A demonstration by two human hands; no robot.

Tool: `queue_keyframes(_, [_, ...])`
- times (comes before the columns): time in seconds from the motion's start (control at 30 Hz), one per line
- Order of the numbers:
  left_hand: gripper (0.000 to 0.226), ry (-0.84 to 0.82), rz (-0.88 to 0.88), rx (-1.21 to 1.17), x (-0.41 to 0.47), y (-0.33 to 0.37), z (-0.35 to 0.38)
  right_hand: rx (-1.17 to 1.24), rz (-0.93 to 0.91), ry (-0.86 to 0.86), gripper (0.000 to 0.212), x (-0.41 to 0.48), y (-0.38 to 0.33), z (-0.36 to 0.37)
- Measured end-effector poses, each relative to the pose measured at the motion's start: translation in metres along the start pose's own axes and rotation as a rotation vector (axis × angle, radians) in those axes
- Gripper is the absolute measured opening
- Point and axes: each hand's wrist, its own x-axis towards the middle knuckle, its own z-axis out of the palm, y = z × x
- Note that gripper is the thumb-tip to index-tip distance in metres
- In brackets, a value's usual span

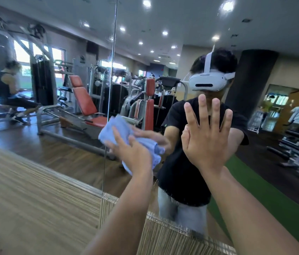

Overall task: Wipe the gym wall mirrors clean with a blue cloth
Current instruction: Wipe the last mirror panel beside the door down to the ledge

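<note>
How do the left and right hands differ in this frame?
The left hand presses the cloth against the mirror; the right hand holds nothing. The right hand's fingers are spread wide and point up; the left hand's lie closer together, angled up-left. The left hand sits lower, near the seam between panels; the right hand is higher. Both have straight fingers and reach toward the mirror.

No text, label, brand or number can be read anywhere; the reflected gym equipment is too blurred.
</note>
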Motion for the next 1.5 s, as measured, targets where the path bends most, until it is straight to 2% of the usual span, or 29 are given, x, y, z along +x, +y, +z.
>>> queue_keyframes(0.1, [0.054, -0.046, 0.084, -0.002, 0.003, 0.02, 0.012, -0.01, 0.0, 0.012, 0.06, 0.0, -0.001, -0.001])
queue_keyframes(0.27, [0.055, -0.028, 0.175, 0.06, 0.001, -0.007, -0.009, -0.017, -0.008, -0.013, 0.062, 0.0, -0.001, -0.001])
queue_keyframes(0.4, [0.054, 0.002, 0.03, 0.139, -0.009, -0.042, -0.04, 0.041, 0.013, -0.067, 0.06, 0.002, -0.002, -0.007])
queue_keyframes(0.53, [0.054, 0.054, -0.183, 0.114, -0.023, -0.084, -0.068, 0.085, -0.017, -0.125, 0.058, -0.009, -0.008, -0.017])
queue_keyframes(0.63, [0.055, 0.064, -0.245, 0.084, -0.026, -0.087, -0.07, 0.085, -0.123, -0.154, 0.06, -0.036, -0.008, -0.015])
queue_keyframes(0.73, [0.057, 0.062, -0.321, 0.011, -0.023, -0.076, -0.058, 0.09, -0.151, -0.167, 0.063, -0.059, -0.006, -0.008])
queue_keyframes(0.87, [0.058, -0.031, -0.229, -0.048, -0.022, -0.043, -0.035, 0.051, -0.172, -0.101, 0.06, -0.065, -0.005, 0.0])
queue_keyframes(0.97, [0.059, -0.069, -0.131, 0.0, -0.025, -0.033, -0.025, 0.061, -0.162, -0.074, 0.06, -0.065, -0.006, 0.003])
queue_keyframes(1.07, [0.058, -0.039, 0.008, 0.07, -0.03, -0.049, -0.029, 0.056, -0.152, -0.072, 0.06, -0.067, -0.006, 0.003])
queue_keyframes(1.13, [0.057, 0.003, 0.039, 0.089, -0.028, -0.063, -0.035, 0.053, -0.154, -0.068, 0.06, -0.067, -0.006, 0.003])
queue_keyframes(1.37, [0.054, 0.129, -0.186, 0.169, -0.017, -0.127, -0.08, 0.023, -0.151, -0.053, 0.063, -0.069, -0.008, 0.003])
queue_keyframes(1.5, [0.055, 0.179, -0.297, 0.129, -0.014, -0.124, -0.077, 0.016, -0.147, -0.048, 0.062, -0.068, -0.008, 0.003])
